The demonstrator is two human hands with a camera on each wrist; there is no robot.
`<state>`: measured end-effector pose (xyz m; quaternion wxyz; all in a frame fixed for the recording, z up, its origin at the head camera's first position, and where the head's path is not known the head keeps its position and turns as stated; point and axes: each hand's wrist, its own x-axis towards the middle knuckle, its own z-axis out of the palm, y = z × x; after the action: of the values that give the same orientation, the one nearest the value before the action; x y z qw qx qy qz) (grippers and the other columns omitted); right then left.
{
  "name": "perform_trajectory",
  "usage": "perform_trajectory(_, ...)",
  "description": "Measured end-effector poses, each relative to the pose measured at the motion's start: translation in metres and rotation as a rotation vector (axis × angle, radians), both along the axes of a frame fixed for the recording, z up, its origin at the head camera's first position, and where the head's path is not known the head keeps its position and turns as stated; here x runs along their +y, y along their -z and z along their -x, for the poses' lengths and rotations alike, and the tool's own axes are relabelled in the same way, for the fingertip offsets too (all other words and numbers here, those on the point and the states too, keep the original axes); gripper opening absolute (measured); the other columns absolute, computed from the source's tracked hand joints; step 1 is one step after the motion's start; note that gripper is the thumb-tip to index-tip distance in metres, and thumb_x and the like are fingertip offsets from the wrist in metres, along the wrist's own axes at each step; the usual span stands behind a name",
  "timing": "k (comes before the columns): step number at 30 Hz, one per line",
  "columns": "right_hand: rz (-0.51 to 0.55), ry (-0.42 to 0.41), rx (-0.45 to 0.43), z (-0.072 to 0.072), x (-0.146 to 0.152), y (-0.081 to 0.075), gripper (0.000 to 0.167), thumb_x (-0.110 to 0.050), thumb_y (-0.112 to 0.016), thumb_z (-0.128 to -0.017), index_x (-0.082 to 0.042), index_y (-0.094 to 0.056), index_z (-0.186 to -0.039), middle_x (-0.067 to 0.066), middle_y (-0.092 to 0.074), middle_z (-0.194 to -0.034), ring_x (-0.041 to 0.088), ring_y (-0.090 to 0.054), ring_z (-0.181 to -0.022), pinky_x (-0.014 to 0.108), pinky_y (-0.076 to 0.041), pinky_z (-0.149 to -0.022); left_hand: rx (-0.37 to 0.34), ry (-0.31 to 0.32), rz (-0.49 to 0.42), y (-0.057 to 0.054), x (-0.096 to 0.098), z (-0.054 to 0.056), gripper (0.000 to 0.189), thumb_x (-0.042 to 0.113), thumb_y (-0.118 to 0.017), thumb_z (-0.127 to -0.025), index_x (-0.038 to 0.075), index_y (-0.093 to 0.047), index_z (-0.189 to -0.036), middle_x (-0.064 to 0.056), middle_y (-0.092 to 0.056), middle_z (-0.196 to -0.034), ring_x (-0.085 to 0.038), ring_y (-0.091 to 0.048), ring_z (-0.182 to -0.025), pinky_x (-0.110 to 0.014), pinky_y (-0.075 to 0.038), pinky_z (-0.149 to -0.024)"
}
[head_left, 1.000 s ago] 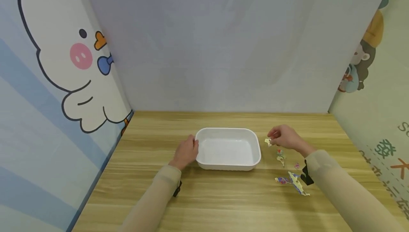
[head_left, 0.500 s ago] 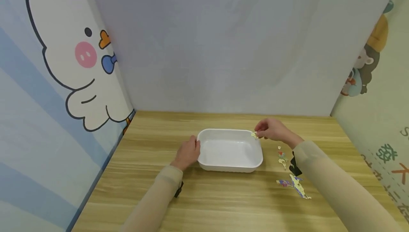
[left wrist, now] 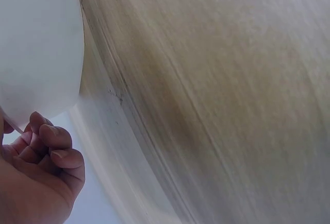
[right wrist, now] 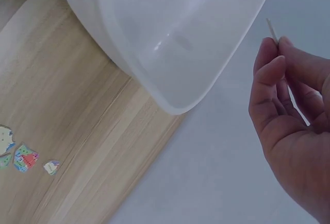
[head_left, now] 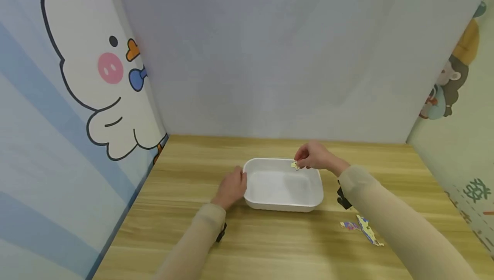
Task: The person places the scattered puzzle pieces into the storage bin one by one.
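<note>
A white plastic tray (head_left: 283,206) stands on the wooden table, its inside facing up and bare. My left hand (head_left: 230,188) grips its left rim; in the left wrist view the curled fingers (left wrist: 61,137) sit at the tray's edge. Over the far right part of the tray, my right hand (head_left: 317,156) pinches a small flat puzzle piece (head_left: 295,166), pale yellow on the side that shows. The right wrist view has that piece edge-on (right wrist: 272,30), as a thin sliver between thumb and forefinger.
Loose puzzle pieces, one blue and yellow (head_left: 368,230) and one purple (head_left: 350,225), lie right of the tray near my right forearm. Several printed pieces (right wrist: 26,158) show in the right wrist view. A grey cloth wall (head_left: 278,57) rises behind the table (head_left: 185,155).
My right hand has carried the puzzle piece leftward, from the table right of the tray to above the tray's far right part. My left hand stays on the left rim. The head view has shifted slightly.
</note>
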<state>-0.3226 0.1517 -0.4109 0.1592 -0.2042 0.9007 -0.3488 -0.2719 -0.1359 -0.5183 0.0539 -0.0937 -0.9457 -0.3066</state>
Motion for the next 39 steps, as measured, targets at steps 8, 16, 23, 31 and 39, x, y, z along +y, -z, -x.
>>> perform_trajectory(8, 0.013, -0.009, -0.045, 0.010, -0.025, 0.007, 0.010, 0.002, -0.069, -0.084, 0.005, -0.066, -0.093, 0.009, -0.067, -0.080, 0.028, -0.065, -0.074, 0.036, -0.053, -0.063, -0.036, -0.014, -0.008, 0.005, 0.000, 0.001, 0.019, 0.023, -0.040, -0.102, 0.007, -0.049, -0.096, -0.002, -0.050, -0.069, -0.016, -0.048, -0.057, -0.030, -0.041, -0.051)
perform_trajectory(16, 0.017, -0.040, -0.086, 0.022, -0.057, 0.017, 0.009, 0.002, -0.070, -0.083, 0.005, -0.065, -0.090, 0.009, -0.068, -0.080, 0.033, -0.067, -0.078, 0.036, -0.053, -0.063, 0.006, -0.031, 0.003, 0.001, -0.002, 0.003, 0.019, 0.022, -0.041, -0.102, 0.007, -0.049, -0.094, -0.002, -0.049, -0.068, -0.015, -0.048, -0.056, -0.029, -0.041, -0.049)
perform_trajectory(23, 0.029, -0.058, -0.114, 0.025, -0.077, 0.032, 0.007, 0.004, -0.071, -0.081, 0.002, -0.065, -0.085, 0.009, -0.068, -0.077, 0.024, -0.067, -0.071, 0.032, -0.051, -0.059, -0.010, -0.033, 0.021, 0.004, -0.002, 0.002, 0.018, 0.022, -0.041, -0.102, 0.008, -0.048, -0.092, -0.001, -0.048, -0.067, -0.015, -0.047, -0.056, -0.029, -0.040, -0.050)
perform_trajectory(31, -0.007, -0.084, -0.113, 0.026, -0.098, 0.047, 0.010, 0.006, -0.073, -0.078, 0.001, -0.064, -0.080, 0.008, -0.067, -0.072, 0.019, -0.065, -0.063, 0.029, -0.052, -0.056, -0.040, -0.053, 0.000, 0.007, -0.001, 0.002, 0.018, 0.024, -0.041, -0.102, 0.008, -0.050, -0.097, -0.001, -0.050, -0.070, -0.014, -0.049, -0.058, -0.028, -0.042, -0.051)
perform_trajectory(39, -0.079, -0.093, -0.086, 0.026, -0.121, 0.056, 0.011, 0.005, -0.075, -0.076, -0.001, -0.065, -0.076, 0.005, -0.065, -0.066, 0.015, -0.061, -0.056, 0.027, -0.051, -0.053, -0.017, -0.017, -0.017, 0.007, -0.003, 0.002, 0.018, 0.024, -0.042, -0.101, 0.009, -0.049, -0.094, -0.001, -0.049, -0.067, -0.013, -0.048, -0.055, -0.027, -0.041, -0.047)
